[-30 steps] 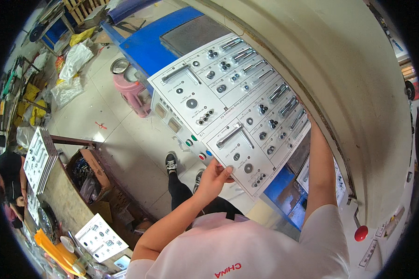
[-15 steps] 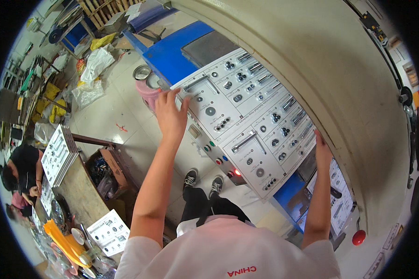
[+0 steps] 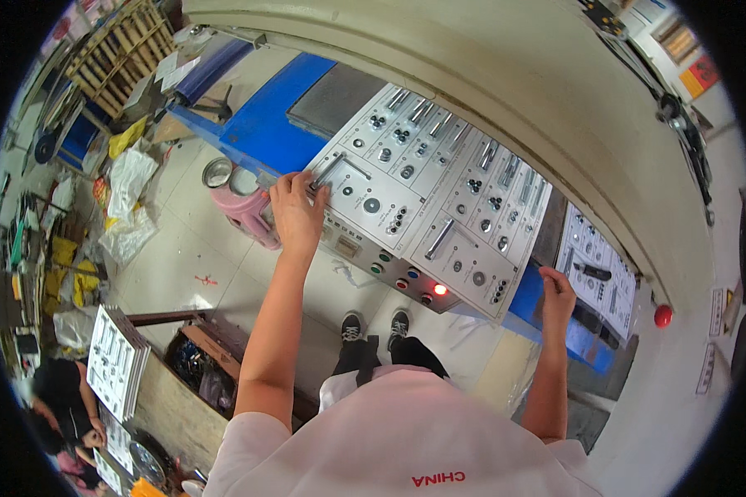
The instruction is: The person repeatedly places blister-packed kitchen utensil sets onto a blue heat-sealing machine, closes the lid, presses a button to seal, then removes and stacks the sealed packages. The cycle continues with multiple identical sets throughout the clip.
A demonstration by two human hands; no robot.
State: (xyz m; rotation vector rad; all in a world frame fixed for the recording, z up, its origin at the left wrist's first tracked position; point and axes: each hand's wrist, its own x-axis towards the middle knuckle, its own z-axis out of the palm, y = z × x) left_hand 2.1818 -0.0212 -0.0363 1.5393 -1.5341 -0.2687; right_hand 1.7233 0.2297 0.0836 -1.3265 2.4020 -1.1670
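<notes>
Two white printed hardware boards (image 3: 365, 186), bearing shiny bolts, washers and hex keys, lie side by side on a blue machine bed (image 3: 273, 116). My left hand (image 3: 297, 214) grips the left board's near left corner, thumb over its face beside the hex key. Near the right end of the bed is my right hand (image 3: 558, 300), apart from the boards. Its fingers are curled together at the near edge of a dark plate (image 3: 547, 240); whether they hold anything is hidden. Further right lies another hardware board (image 3: 597, 269) with a black object (image 3: 593, 272) on it.
A beige machine beam (image 3: 439, 74) spans above the bed. Buttons and a lit red lamp (image 3: 440, 290) face me below the boards. A red knob (image 3: 663, 316) sits at right. Left are a pink container (image 3: 244, 215), a worktable (image 3: 178, 418) with stacked boards, and another person (image 3: 62, 398).
My view has shifted. My right hand has left the right board's edge and come nearer, beside the dark plate. My left hand's fingers have closed onto the left board's corner.
</notes>
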